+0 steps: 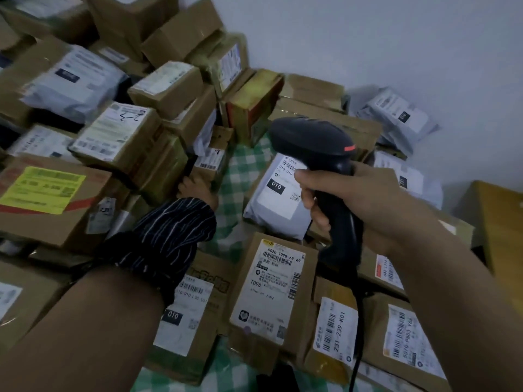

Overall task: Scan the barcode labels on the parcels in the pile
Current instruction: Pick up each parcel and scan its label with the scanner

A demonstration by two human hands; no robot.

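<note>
My right hand (365, 205) grips the handle of a black barcode scanner (311, 140), held above the pile with its head facing away and to the left. Its cable (358, 335) hangs down over the near parcels. Just beneath the scanner lies a white poly bag (271, 210) with a barcode label marked 010. My left hand (196, 189), with a striped dark sleeve bunched at the wrist, reaches into the pile against a small cardboard box (210, 162) bearing a barcode label. Its fingertips are hidden.
Cardboard parcels (271, 290) and grey mailer bags (396, 114) with labels are heaped on a green checked cloth (235, 176), stacked higher at the left and back. A white wall stands behind. A wooden surface (501, 222) is at the right edge.
</note>
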